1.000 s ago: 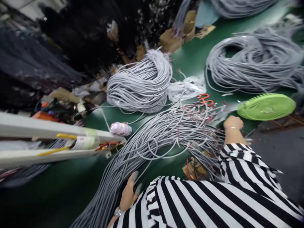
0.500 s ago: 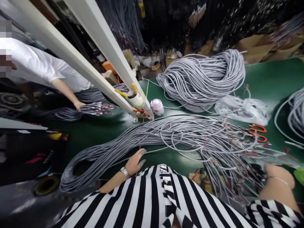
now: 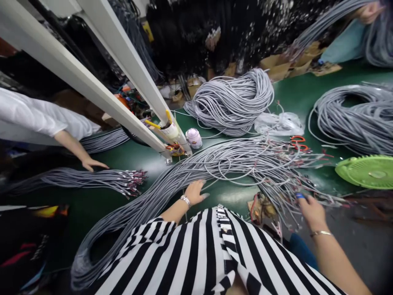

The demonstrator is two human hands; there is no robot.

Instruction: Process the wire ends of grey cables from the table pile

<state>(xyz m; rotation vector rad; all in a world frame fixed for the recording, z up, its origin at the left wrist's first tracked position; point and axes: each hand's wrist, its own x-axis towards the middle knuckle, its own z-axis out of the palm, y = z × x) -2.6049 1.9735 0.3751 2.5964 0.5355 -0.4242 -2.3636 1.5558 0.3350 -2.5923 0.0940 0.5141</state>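
Note:
A long bundle of grey cables (image 3: 172, 172) curves over the green table in front of me. My left hand (image 3: 195, 192), with a watch at the wrist, lies at the bundle's near edge, thumb and fingers apart. At the stripped, reddish cable ends on the right, my right hand (image 3: 313, 212) is closed around some of the grey cables; a blue wrap or cap covers one fingertip. Its other fingers are partly hidden. Scissors with orange handles (image 3: 298, 143) lie just beyond these ends.
Grey cable coils (image 3: 233, 100) and a clear plastic bag (image 3: 279, 123) lie behind. White posts (image 3: 135, 53) rise beside a pink-lidded jar (image 3: 194, 138). A green fan (image 3: 367, 172) is at right. A co-worker's hand (image 3: 92, 164) is over another cable bundle (image 3: 92, 179).
My view has shifted right and the fan has come into sight. My right hand has moved left and onto the cable ends. The co-worker's hand has let go of its bundle and opened.

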